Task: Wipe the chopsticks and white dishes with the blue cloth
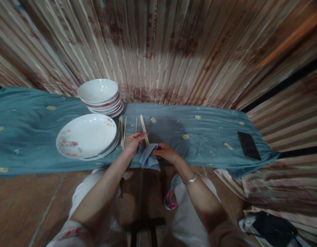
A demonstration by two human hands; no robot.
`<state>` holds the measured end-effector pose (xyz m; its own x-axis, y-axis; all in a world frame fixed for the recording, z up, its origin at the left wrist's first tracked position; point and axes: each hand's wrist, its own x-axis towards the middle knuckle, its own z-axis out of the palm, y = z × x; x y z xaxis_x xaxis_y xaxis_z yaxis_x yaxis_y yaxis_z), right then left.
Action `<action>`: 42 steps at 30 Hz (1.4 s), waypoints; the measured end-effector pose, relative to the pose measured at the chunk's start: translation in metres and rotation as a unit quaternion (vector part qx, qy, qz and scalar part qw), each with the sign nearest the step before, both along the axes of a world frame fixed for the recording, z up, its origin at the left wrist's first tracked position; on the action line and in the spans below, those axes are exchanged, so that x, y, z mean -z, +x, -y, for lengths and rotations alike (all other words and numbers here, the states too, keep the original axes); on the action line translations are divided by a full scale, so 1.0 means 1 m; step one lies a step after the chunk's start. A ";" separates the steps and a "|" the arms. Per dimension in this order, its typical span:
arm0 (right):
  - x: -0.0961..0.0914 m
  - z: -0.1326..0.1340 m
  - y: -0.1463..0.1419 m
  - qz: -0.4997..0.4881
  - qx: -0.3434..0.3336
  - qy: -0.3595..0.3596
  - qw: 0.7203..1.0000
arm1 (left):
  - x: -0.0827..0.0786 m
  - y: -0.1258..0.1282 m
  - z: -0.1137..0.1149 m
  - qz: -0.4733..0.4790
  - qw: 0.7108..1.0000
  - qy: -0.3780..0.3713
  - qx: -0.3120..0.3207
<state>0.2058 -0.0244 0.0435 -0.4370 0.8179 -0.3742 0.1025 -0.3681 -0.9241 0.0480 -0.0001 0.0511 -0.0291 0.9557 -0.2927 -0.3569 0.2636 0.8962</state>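
Note:
Between my two hands is a pair of light wooden chopsticks [142,122], tilted, with the far ends pointing at the curtain. My left hand [133,141] pinches them around their middle. A blue cloth [148,158] wraps their near ends, and my right hand [164,151] is closed on it. Just left of my left hand, several more chopsticks [125,128] lie on the cloth-covered table. Beside those rests a stack of white plates [87,135] with a floral pattern. Behind the plates stands a stack of white bowls [99,92] with red bands.
A teal patterned tablecloth [199,137] covers the narrow table. A black phone [249,145] lies near its right end. Pleated curtains [158,51] hang right behind the table. Below are a tiled floor [27,202] and a dark stool edge [144,224] between my legs.

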 end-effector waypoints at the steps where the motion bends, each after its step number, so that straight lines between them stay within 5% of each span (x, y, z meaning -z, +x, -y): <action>1: 0.000 0.001 0.000 0.001 -0.002 -0.003 1.000 | -0.001 0.000 0.000 0.003 1.000 -0.002 -0.003; 11: 0.002 0.008 -0.001 0.001 -0.017 -0.015 1.000 | 0.002 -0.002 -0.005 0.004 1.000 -0.003 -0.031; 22: 0.000 0.007 0.004 -0.007 -0.022 -0.007 1.000 | -0.001 0.002 -0.001 0.013 1.000 -0.021 0.014; 42: -0.004 -0.004 0.008 -0.014 0.077 0.004 0.997 | 0.002 0.007 0.006 0.011 0.992 -0.067 0.102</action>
